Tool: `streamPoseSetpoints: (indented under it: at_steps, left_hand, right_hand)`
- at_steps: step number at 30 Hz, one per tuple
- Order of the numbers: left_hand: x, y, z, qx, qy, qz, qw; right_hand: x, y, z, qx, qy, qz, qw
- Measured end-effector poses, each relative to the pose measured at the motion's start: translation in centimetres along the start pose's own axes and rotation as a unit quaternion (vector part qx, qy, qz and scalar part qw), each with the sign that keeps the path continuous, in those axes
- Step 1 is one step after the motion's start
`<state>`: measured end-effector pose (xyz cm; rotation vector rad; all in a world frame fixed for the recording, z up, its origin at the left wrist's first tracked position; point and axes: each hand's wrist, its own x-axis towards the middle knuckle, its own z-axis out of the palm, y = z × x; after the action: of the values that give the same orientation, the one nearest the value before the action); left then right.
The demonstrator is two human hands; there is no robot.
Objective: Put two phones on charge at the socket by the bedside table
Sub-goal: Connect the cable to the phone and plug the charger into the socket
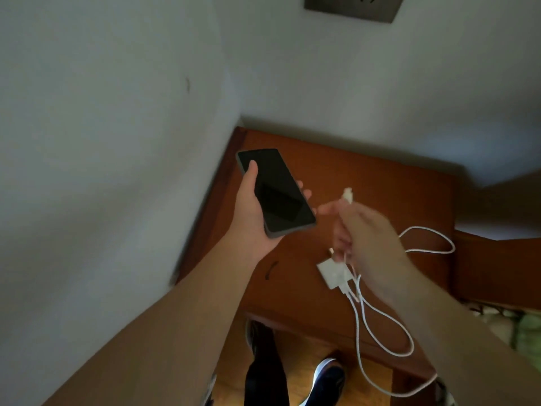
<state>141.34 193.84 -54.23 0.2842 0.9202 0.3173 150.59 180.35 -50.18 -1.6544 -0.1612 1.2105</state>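
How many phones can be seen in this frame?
1. A black phone with a dark screen lies in the left hand, held above the bedside table. The second phone is not in view; it may be outside the frame.

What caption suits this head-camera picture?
Left hand holds a dark phone; right hand lifts a white cable above the bedside table.

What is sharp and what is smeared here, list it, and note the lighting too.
Head view: the right hand and the cable plug it holds are motion-blurred; the left hand and black phone are sharper. Light is dim and bluish on the walls, the bedside table dark reddish. Wide-angle bending curves the wall corner; the socket is cropped.
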Motion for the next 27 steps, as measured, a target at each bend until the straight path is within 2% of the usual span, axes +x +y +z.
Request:
streamPoseSetpoints:
  at_steps: [1, 4, 7, 15, 27]
  left_hand:
    - [-0.4, -0.1, 0.4, -0.017, 0.006, -0.002, 1.000]
    - [-1.7, -0.6, 1.6, -0.074, 0.011, -0.008, 0.997]
    - [-2.8, -1.2, 2.4, -0.097, 0.005, 0.000, 0.995]
    - [-5.1, -3.2, 2.9, -0.106, -0.021, 0.022, 0.994]
    - [-6.5, -3.8, 0.9, -0.039, -0.052, 0.054, 0.996]
  right_hand:
    - [-1.1, 0.3, 0.3, -0.027, -0.021, 0.004, 0.999]
    - [-3.5, 0.6, 1.0, -0.012, -0.129, 0.029, 0.991]
    - [-4.8, 0.6, 1.0, -0.006, -0.184, 0.044, 0.982]
    - [-6.1, 1.2, 0.3, 0.025, -0.180, 0.045, 0.982]
    - [-6.4, 3.1, 0.3, 0.038, -0.182, 0.088, 0.979]
